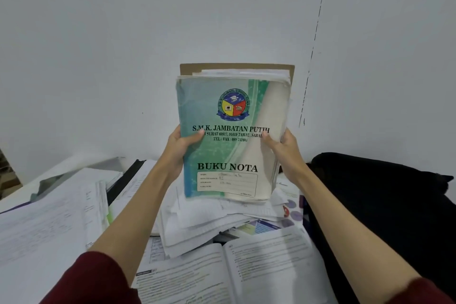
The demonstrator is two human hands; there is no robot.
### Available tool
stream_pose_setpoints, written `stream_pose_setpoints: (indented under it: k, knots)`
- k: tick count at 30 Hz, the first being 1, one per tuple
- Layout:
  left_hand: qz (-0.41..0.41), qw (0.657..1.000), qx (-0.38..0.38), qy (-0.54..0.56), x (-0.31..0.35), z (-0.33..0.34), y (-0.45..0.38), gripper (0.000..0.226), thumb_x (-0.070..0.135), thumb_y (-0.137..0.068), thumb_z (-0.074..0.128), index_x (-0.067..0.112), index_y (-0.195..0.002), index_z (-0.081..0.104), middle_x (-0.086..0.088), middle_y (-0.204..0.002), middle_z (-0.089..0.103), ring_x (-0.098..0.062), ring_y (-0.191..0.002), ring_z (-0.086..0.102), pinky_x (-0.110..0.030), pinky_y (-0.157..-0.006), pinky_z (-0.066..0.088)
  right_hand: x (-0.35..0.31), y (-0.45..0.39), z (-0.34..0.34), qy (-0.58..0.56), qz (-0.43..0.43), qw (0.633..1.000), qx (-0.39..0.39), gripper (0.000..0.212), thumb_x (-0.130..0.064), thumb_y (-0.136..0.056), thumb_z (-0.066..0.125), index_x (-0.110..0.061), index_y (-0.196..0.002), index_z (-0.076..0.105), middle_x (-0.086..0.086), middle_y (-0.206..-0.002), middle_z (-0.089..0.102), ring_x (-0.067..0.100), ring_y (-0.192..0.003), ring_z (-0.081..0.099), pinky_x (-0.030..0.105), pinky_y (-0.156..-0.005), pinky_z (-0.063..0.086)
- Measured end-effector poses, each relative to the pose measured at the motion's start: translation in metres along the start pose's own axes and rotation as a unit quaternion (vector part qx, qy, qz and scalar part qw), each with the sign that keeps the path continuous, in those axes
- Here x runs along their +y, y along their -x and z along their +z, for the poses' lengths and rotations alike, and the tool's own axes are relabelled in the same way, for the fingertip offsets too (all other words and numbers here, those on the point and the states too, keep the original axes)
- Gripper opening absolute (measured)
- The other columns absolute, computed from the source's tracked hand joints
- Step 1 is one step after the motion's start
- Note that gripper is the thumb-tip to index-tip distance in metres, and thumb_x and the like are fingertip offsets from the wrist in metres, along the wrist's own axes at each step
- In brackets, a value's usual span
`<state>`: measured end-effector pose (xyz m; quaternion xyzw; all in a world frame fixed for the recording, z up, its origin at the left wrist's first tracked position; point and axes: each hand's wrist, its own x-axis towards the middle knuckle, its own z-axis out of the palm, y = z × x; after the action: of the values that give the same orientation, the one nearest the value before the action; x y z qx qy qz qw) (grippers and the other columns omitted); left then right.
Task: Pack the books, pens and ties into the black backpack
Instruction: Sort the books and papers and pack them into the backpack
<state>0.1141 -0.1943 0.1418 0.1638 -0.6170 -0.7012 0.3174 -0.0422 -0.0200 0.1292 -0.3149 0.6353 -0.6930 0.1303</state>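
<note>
1. In the head view, a stack of books (234, 136) stood upright in mid-air at the centre, fronted by a worn green-and-cream paper notebook printed "BUKU NOTA", with a brown card cover showing behind its far top edge.
2. The left hand (181, 149) gripped the stack's left edge, thumb curled over the front cover and fingers hidden behind, so the loose covers were probably being kept from fanning open.
3. The right hand (281, 147) clasped the right edge the same way, thumb pressed on the cream part of the cover; the two-sided hold looked meant to square the pile up and carry it as one block.
4. The soft black fabric backpack (380, 195) lay at the right of the desk, just beside the right forearm; whether its mouth was open could not be told.
5. Below the raised stack lay a heap of loose white papers (204, 224), and nearer the person an open printed textbook (234, 271) lay flat, both not yet packed.
6. More white sheets (49, 217) were spread over the left of the desk, with a dark flat folder edge (125, 180) beyond them.
7. No pens or ties could be made out.
8. The stack seemed ready to swing right toward the bag.
</note>
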Motion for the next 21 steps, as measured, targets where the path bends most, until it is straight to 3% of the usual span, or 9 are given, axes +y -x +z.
stream_pose_setpoints:
  k: [4, 8, 10, 12, 13, 15, 17, 21]
  knots:
    - [-0.038, 0.999, 0.013, -0.028, -0.019, -0.009, -0.002, 0.049, 0.026, -0.072, 0.074, 0.008, -0.115, 0.060, -0.010, -0.104, 0.071, -0.034, -0.102, 0.065, -0.037, -0.076, 0.057, 0.020, 0.004, 0.006, 0.001, 0.042, 0.998, -0.036, 0.041, -0.030, -0.083, 0.070, -0.019, -0.119, 0.053, -0.003, -0.111, 0.067, 0.010, -0.098, 0.065, 0.018, -0.073, 0.053]
    - [0.007, 1.000, 0.022, -0.009, -0.002, -0.010, -0.015, 0.060, 0.042, -0.072, 0.073, 0.006, -0.118, 0.059, -0.012, -0.104, 0.071, -0.031, -0.095, 0.068, -0.035, -0.072, 0.059, 0.018, 0.002, 0.015, -0.005, 0.032, 0.999, -0.003, 0.037, -0.039, -0.079, 0.071, -0.023, -0.110, 0.058, -0.004, -0.105, 0.068, 0.010, -0.094, 0.066, 0.018, -0.069, 0.052]
    - [0.049, 0.997, 0.057, -0.008, 0.022, -0.003, -0.025, 0.052, 0.045, -0.079, 0.068, 0.005, -0.110, 0.059, -0.007, -0.093, 0.071, -0.020, -0.081, 0.070, -0.024, -0.059, 0.056, 0.004, -0.004, 0.019, -0.018, 0.014, 0.999, 0.026, 0.042, -0.049, -0.072, 0.068, -0.025, -0.104, 0.058, -0.002, -0.102, 0.067, 0.013, -0.092, 0.066, 0.021, -0.070, 0.052]
    - [0.077, 0.992, 0.095, -0.018, 0.046, 0.009, -0.035, 0.035, 0.045, -0.084, 0.061, 0.011, -0.084, 0.054, 0.002, -0.072, 0.062, -0.004, -0.054, 0.061, -0.013, -0.045, 0.046, -0.012, -0.011, 0.024, -0.043, 0.003, 0.997, 0.064, 0.043, -0.056, -0.070, 0.064, -0.025, -0.098, 0.058, -0.002, -0.098, 0.066, 0.015, -0.091, 0.064, 0.025, -0.074, 0.050]
    - [0.082, 0.990, 0.109, -0.027, 0.055, 0.015, -0.038, 0.038, 0.047, -0.084, 0.062, 0.014, -0.074, 0.046, 0.003, -0.065, 0.055, -0.003, -0.046, 0.055, -0.011, -0.040, 0.042, -0.020, -0.015, 0.027, -0.052, -0.001, 0.995, 0.088, 0.041, -0.057, -0.073, 0.062, -0.022, -0.095, 0.059, -0.001, -0.094, 0.065, 0.015, -0.089, 0.062, 0.026, -0.076, 0.048]
    - [0.066, 0.989, 0.128, -0.034, 0.063, 0.021, -0.044, 0.042, 0.050, -0.080, 0.066, 0.016, -0.071, 0.043, 0.000, -0.066, 0.053, -0.008, -0.050, 0.050, -0.013, -0.041, 0.042, -0.035, -0.023, 0.032, -0.062, 0.009, 0.989, 0.132, 0.057, -0.061, -0.080, 0.057, -0.007, -0.097, 0.062, 0.011, -0.091, 0.065, 0.022, -0.088, 0.061, 0.030, -0.081, 0.048]
    - [0.047, 0.987, 0.153, -0.009, 0.062, 0.021, -0.047, 0.036, 0.044, -0.080, 0.067, 0.015, -0.072, 0.047, 0.000, -0.067, 0.056, -0.012, -0.053, 0.051, -0.020, -0.048, 0.043, -0.043, -0.029, 0.036, -0.063, 0.043, 0.985, 0.153, 0.080, -0.071, -0.076, 0.054, 0.003, -0.108, 0.059, 0.018, -0.105, 0.064, 0.028, -0.098, 0.060, 0.041, -0.094, 0.046]
    - [0.043, 0.985, 0.168, -0.014, 0.059, 0.019, -0.048, 0.030, 0.036, -0.080, 0.061, 0.017, -0.064, 0.043, 0.002, -0.061, 0.050, -0.014, -0.053, 0.046, -0.025, -0.052, 0.037, -0.043, -0.033, 0.039, -0.058, 0.088, 0.979, 0.175, 0.073, -0.078, -0.068, 0.057, -0.012, -0.098, 0.058, 0.002, -0.098, 0.061, 0.019, -0.090, 0.055, 0.039, -0.089, 0.044]
